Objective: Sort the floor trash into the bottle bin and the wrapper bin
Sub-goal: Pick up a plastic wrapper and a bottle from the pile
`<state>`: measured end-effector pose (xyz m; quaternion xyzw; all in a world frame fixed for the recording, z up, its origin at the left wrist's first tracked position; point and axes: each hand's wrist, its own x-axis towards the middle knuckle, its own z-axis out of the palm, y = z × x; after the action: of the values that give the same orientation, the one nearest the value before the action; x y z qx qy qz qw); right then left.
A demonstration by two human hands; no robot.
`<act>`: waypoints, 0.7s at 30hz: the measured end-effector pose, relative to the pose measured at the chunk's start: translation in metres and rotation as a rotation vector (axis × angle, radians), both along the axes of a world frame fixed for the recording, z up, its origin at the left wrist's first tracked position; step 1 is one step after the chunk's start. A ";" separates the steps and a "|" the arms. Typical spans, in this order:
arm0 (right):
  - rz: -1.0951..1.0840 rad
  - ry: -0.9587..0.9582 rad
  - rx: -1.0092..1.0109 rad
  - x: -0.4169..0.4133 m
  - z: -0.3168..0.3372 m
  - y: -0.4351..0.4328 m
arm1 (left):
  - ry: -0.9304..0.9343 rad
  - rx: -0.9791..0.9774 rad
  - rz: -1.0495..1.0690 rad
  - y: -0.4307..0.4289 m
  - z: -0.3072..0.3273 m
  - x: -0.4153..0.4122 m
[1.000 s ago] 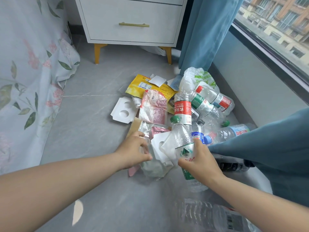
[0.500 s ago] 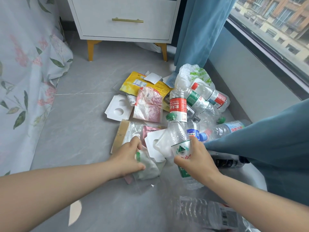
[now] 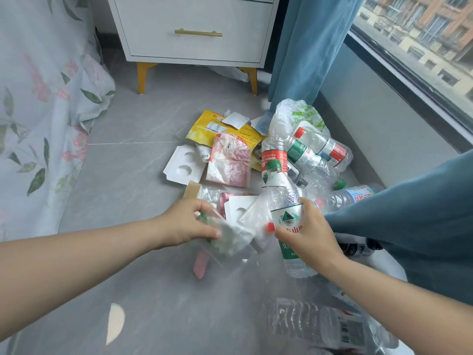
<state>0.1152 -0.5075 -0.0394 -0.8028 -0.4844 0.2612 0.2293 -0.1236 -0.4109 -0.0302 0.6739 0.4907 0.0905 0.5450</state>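
Note:
A heap of trash lies on the grey floor: several clear plastic bottles (image 3: 314, 155), a yellow wrapper (image 3: 204, 126), a pink-filled clear wrapper (image 3: 230, 162) and white card inserts (image 3: 183, 166). My left hand (image 3: 186, 222) grips a crumpled clear wrapper (image 3: 230, 238) with white and green inside, lifted slightly off the floor. My right hand (image 3: 307, 231) grips a clear bottle with a green and white label (image 3: 284, 201) around its middle, its green-capped neck pointing away from me. No bin is clearly visible.
A white drawer cabinet (image 3: 194, 29) on gold legs stands at the back. Floral fabric (image 3: 38, 111) hangs on the left, blue curtains (image 3: 304, 47) at the back and right. A ribbed clear bottle (image 3: 320, 324) lies near me at bottom right, by a dark bottle (image 3: 358, 249).
Both hands have drawn slightly toward me. The left hand has pulled the clear wrapper out of the heap, and the right hand has lifted the green-label bottle.

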 end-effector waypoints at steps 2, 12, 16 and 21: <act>-0.001 -0.010 -0.006 0.002 0.001 0.000 | -0.058 0.253 -0.027 -0.006 0.009 0.013; -0.052 0.029 0.025 0.011 -0.010 -0.002 | 0.213 0.433 -0.017 0.010 -0.030 0.051; -0.059 0.035 0.044 0.013 -0.015 -0.001 | 0.411 0.470 -0.087 0.006 -0.042 0.068; -0.063 0.045 0.054 0.014 -0.019 0.001 | 0.492 0.433 -0.134 0.008 -0.046 0.085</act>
<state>0.1289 -0.5062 -0.0587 -0.8051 -0.4604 0.2589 0.2698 -0.0386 -0.4031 -0.0767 0.8063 0.5317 -0.0088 0.2589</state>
